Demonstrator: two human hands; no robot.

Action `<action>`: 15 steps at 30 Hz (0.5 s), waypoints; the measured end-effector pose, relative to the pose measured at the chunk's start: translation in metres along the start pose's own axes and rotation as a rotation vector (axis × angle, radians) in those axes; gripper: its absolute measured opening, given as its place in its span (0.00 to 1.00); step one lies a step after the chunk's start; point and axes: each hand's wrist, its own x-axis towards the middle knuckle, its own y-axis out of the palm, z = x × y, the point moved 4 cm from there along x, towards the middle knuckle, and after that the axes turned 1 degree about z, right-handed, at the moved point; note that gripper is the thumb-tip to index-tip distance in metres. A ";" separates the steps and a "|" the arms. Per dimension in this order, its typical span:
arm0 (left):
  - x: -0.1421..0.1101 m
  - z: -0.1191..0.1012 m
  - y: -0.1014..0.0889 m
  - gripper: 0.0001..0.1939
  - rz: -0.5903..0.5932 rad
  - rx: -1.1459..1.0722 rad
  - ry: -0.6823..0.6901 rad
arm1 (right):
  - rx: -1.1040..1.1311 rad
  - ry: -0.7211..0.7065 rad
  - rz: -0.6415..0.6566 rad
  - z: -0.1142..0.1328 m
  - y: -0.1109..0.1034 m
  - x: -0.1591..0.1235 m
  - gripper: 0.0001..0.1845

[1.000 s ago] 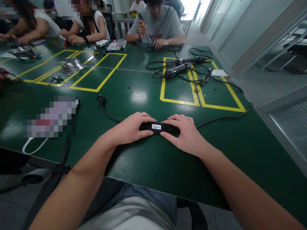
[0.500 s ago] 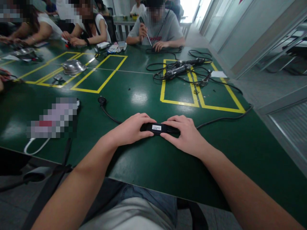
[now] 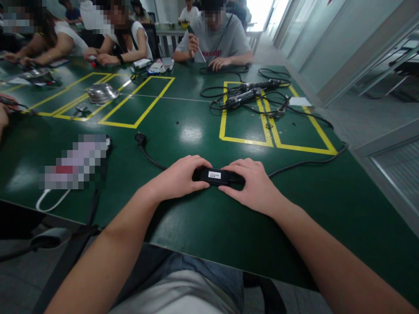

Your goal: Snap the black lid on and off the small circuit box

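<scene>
green tabletop (image 3: 183, 226) spreads around you, its near edge running beneath your forearms and its right edge slanting away toward the far side. a stretch of green lies between the near edge and your hands, and more lies beyond them, up to the yellow tape outlines (image 3: 245, 141).

your left hand (image 3: 178, 176) comes in from the left and your right hand (image 3: 258, 185) from the right, fingers curved and thumbs on the near side. each grasps one end of the small black case (image 3: 218, 176), thumb against fingertips, its white label (image 3: 214, 175) facing up between them. the case is near the middle of the table's near part.

from your left hand, a black cord (image 3: 149, 159) runs to a plug (image 3: 140, 139) at far left; from your right, another cable (image 3: 304, 162) trails to the right edge. farther left sit a metal bowl (image 3: 103, 93) and, nearer, a blurred pinkish item (image 3: 80, 157). beyond the case, to the right, two black tools (image 3: 244, 98) and their looped cables crowd the tape. across the far side, a person (image 3: 214, 41) holds a screwdriver (image 3: 196, 43).
</scene>
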 end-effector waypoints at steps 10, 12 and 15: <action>-0.001 -0.003 -0.002 0.18 0.018 0.002 -0.022 | -0.017 0.016 0.011 0.000 0.001 0.001 0.15; -0.001 -0.004 -0.002 0.18 0.020 0.007 -0.027 | -0.012 0.012 0.008 0.000 0.001 0.001 0.15; 0.000 -0.003 -0.002 0.18 0.022 0.011 -0.033 | -0.010 0.011 0.008 0.000 0.001 0.001 0.15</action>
